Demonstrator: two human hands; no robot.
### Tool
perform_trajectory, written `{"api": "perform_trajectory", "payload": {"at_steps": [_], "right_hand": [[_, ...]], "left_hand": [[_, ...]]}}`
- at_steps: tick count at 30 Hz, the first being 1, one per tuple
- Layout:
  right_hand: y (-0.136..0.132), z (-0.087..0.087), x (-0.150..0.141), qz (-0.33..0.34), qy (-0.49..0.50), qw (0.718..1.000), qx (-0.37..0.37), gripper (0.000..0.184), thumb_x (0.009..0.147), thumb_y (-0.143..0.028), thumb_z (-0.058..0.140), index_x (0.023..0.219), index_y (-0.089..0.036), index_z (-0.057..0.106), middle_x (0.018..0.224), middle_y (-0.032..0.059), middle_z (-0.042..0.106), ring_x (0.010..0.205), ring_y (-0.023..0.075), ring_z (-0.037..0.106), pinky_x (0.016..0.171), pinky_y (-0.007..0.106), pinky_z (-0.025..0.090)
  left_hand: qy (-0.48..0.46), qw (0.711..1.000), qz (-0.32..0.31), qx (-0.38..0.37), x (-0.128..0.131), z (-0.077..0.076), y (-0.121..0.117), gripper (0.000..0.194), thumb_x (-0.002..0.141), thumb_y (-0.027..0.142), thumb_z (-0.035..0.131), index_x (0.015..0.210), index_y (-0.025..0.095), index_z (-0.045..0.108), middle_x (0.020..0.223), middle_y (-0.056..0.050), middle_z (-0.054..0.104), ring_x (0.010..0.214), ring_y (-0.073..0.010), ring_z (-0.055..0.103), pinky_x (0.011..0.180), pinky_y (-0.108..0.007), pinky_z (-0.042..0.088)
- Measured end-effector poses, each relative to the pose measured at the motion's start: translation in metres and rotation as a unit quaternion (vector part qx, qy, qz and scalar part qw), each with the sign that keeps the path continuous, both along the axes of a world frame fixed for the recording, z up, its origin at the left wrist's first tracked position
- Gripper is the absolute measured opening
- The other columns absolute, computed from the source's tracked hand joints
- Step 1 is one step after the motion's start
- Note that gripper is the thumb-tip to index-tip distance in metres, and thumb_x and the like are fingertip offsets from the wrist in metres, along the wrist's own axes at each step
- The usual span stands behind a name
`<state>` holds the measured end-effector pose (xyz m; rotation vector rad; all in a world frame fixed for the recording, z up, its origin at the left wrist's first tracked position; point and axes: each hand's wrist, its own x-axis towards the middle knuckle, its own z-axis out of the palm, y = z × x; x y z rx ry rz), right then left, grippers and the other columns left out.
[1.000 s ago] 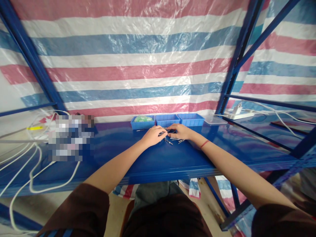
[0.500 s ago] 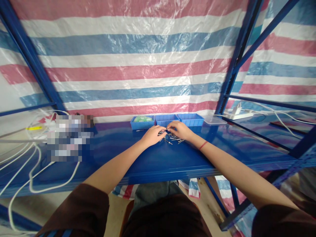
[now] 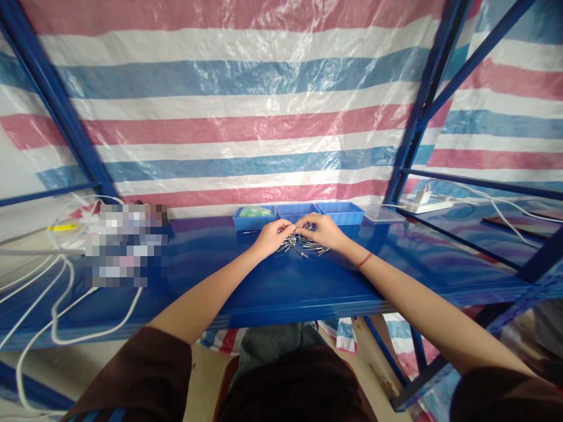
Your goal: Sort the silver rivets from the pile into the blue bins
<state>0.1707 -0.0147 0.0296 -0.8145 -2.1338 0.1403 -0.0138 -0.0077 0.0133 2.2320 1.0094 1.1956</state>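
Thin silver pins with thicker ends, which look like blind rivets (image 3: 313,248), lie in a loose pile on the blue table (image 3: 246,287). Over the pile's left part is my left hand (image 3: 273,238), its thumb and fingers pinched together. My right hand (image 3: 324,231) comes in from the other side, also in a pinch, and the fingertips of both meet. A tiny metal piece shows between them, apparently a rivet; most of it is hidden by the fingers. One long pin (image 3: 250,232) lies apart to the left of my left hand.
Three blue bins stand behind my hands: the left bin (image 3: 255,223) holds a green bag (image 3: 255,211), beside a middle bin (image 3: 294,209) and right bin (image 3: 341,217). A clear lid (image 3: 382,214) and power strip (image 3: 426,203) sit right. White cables (image 3: 65,293) and a blurred-out heap (image 3: 125,246) are left.
My right hand's fingers have shifted slightly left, closer against my left fingertips. More of the rivets beneath my left hand now show.
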Motion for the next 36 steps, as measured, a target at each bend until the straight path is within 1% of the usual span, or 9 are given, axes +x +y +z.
{"api": "perform_trajectory", "payload": {"at_steps": [5, 8, 11, 17, 23, 26, 28, 32, 36], "right_hand": [[0.003, -0.002, 0.0, 0.02, 0.105, 0.99, -0.093, 0.031, 0.071, -0.04, 0.065, 0.088, -0.015, 0.067, 0.076, 0.0043, 0.067, 0.067, 0.0128, 0.057, 0.061, 0.026, 0.044], [0.002, -0.001, -0.002, 0.031, 0.146, 0.982, -0.116, 0.031, 0.068, -0.04, 0.067, 0.086, -0.015, 0.067, 0.078, 0.0045, 0.067, 0.07, 0.0127, 0.058, 0.064, 0.026, 0.046], [0.0, 0.0, -0.004, 0.041, 0.173, 0.976, -0.127, 0.029, 0.068, -0.039, 0.067, 0.082, -0.015, 0.068, 0.078, 0.0048, 0.068, 0.072, 0.0136, 0.06, 0.068, 0.028, 0.048], [-0.003, 0.001, -0.004, 0.053, 0.163, 0.975, -0.142, 0.027, 0.069, -0.039, 0.066, 0.082, -0.016, 0.069, 0.075, 0.0046, 0.069, 0.07, 0.0149, 0.063, 0.069, 0.03, 0.05], [-0.008, 0.002, -0.007, 0.084, 0.17, 0.967, -0.171, 0.028, 0.07, -0.039, 0.066, 0.085, -0.016, 0.068, 0.075, 0.0053, 0.07, 0.071, 0.0161, 0.065, 0.072, 0.032, 0.051], [-0.007, 0.001, -0.008, 0.1, 0.171, 0.964, -0.176, 0.029, 0.072, -0.04, 0.064, 0.088, -0.016, 0.068, 0.079, 0.0059, 0.07, 0.074, 0.0165, 0.065, 0.074, 0.033, 0.051], [-0.006, 0.001, -0.007, 0.085, 0.162, 0.971, -0.157, 0.028, 0.073, -0.039, 0.062, 0.088, -0.016, 0.068, 0.08, 0.006, 0.07, 0.075, 0.0165, 0.065, 0.075, 0.032, 0.051], [-0.002, 0.0, -0.005, 0.018, 0.125, 0.988, -0.092, 0.024, 0.076, -0.035, 0.058, 0.087, -0.016, 0.068, 0.082, 0.0059, 0.07, 0.075, 0.0161, 0.064, 0.071, 0.029, 0.049], [0.001, -0.002, -0.003, -0.036, 0.059, 0.995, -0.069, 0.023, 0.078, -0.033, 0.053, 0.086, -0.016, 0.067, 0.078, 0.0043, 0.07, 0.068, 0.0149, 0.062, 0.064, 0.027, 0.047]], "left_hand": [[-0.044, 0.998, -0.007, -0.037, 0.0, 0.0, 0.002, 0.028, 0.084, 0.038, 0.045, 0.084, 0.014, 0.059, 0.084, -0.004, 0.066, 0.081, -0.0157, 0.061, 0.078, -0.028, 0.047], [-0.048, 0.998, 0.002, -0.05, 0.0, 0.0, 0.002, 0.03, 0.085, 0.04, 0.042, 0.081, 0.014, 0.058, 0.08, -0.004, 0.065, 0.077, -0.0148, 0.06, 0.075, -0.027, 0.047], [-0.05, 0.997, -0.01, -0.06, 0.0, -0.002, 0.003, 0.029, 0.085, 0.039, 0.042, 0.082, 0.014, 0.057, 0.081, -0.004, 0.064, 0.079, -0.0147, 0.06, 0.076, -0.028, 0.047], [-0.068, 0.995, -0.054, -0.054, 0.003, -0.004, 0.0, 0.024, 0.084, 0.035, 0.048, 0.096, 0.016, 0.056, 0.09, -0.005, 0.066, 0.087, -0.016, 0.061, 0.083, -0.029, 0.046], [-0.034, 0.998, -0.048, -0.039, 0.004, 0.003, -0.007, 0.022, 0.086, 0.031, 0.043, 0.087, 0.015, 0.058, 0.085, -0.004, 0.066, 0.082, -0.0149, 0.061, 0.079, -0.027, 0.047], [-0.02, 0.998, -0.046, -0.034, 0.004, 0.004, -0.006, 0.025, 0.087, 0.032, 0.04, 0.085, 0.015, 0.058, 0.084, -0.004, 0.066, 0.081, -0.0145, 0.061, 0.078, -0.027, 0.047], [-0.031, 0.999, -0.035, -0.022, 0.003, 0.002, -0.005, 0.024, 0.086, 0.033, 0.042, 0.088, 0.015, 0.058, 0.086, -0.004, 0.066, 0.081, -0.0149, 0.061, 0.078, -0.027, 0.047], [-0.066, 0.998, 0.009, 0.014, 0.003, 0.002, -0.004, 0.022, 0.082, 0.032, 0.051, 0.094, 0.016, 0.059, 0.093, -0.005, 0.066, 0.085, -0.0159, 0.061, 0.078, -0.027, 0.048], [-0.051, 0.997, 0.039, 0.042, 0.004, 0.006, -0.009, 0.022, 0.079, 0.032, 0.054, 0.094, 0.016, 0.06, 0.088, -0.005, 0.067, 0.081, -0.016, 0.062, 0.071, -0.026, 0.049]]}}
